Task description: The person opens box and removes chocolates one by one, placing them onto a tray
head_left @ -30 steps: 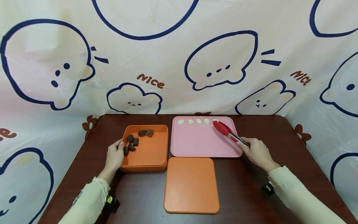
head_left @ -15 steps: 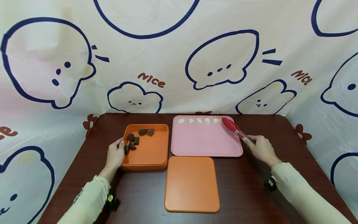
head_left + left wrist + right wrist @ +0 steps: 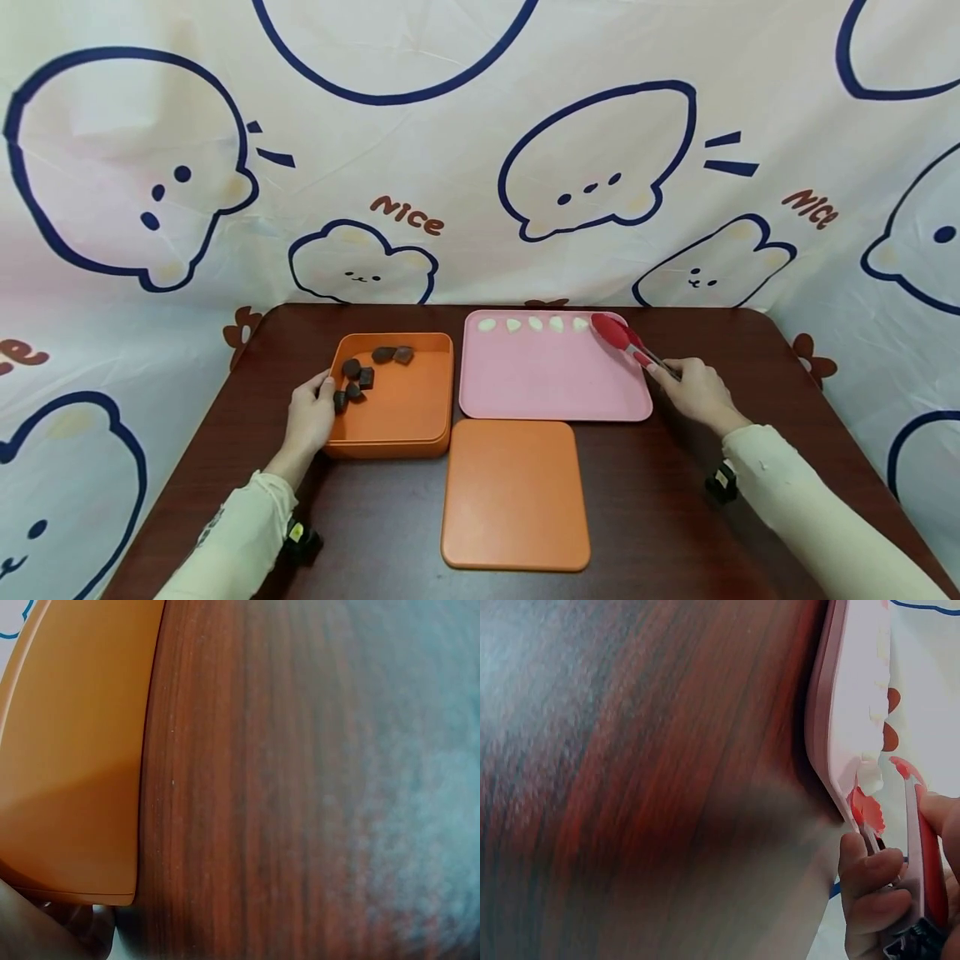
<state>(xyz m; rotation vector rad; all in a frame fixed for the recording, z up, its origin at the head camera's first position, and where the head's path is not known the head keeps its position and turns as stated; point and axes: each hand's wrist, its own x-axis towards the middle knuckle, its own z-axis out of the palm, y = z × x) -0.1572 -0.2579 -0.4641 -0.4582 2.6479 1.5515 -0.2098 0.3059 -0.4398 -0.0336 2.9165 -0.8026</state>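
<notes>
Head view, left to right. Left hand: rests on the left wall of the orange box, fingers curled over its rim beside the dark pieces at the box's far-left corner. Pink tray: a row of white pieces along its far edge. Red tongs: long axis slanting from the tray's far-right corner back toward the desk's right edge, tips just right of the last white piece. Right hand: grips the tong handles, the nearer hand to the row.

Head view high, facing the backdrop, wrist views skimming the table — each sharing one tray edge.
</notes>
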